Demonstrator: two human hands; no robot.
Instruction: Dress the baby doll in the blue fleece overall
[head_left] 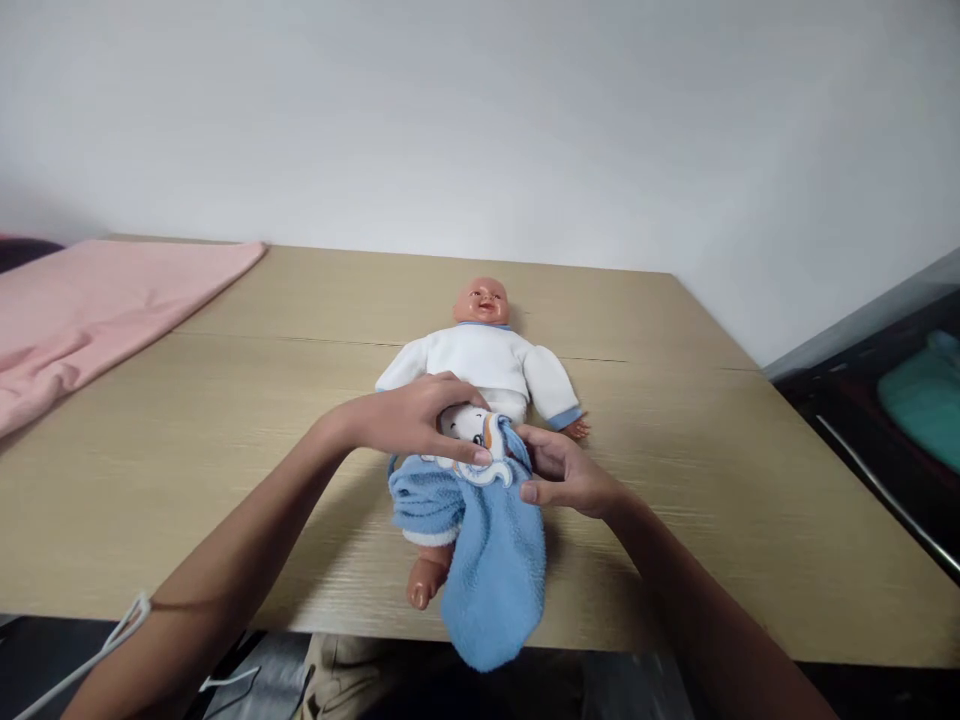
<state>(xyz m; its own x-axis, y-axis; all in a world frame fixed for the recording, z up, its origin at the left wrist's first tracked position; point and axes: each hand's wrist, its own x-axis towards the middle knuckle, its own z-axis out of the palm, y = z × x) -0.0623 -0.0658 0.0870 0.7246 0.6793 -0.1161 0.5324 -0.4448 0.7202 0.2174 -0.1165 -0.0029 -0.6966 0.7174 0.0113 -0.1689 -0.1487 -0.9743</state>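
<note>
A baby doll [481, 302] lies on its back on the table, head away from me. It wears a white long-sleeved top [478, 358] with blue cuffs. Light blue fleece dungarees [495, 570] with a white animal patch cover its lower body; one bare foot sticks out of a cuff. The other trouser leg hangs over the table's front edge, with no foot showing. My left hand [421, 412] is closed on the bib, thumb and fingers across the patch. At the bib's right edge, my right hand [568, 472] grips the blue cloth; its fingertips are partly hidden.
A pink blanket [112, 310] spreads over the left side of the wooden table [330, 310]. A white wall [480, 130] rises behind. To the right stands a dark container [840, 400] with a teal cloth [926, 395]. A white cable [97, 655] hangs near my left forearm.
</note>
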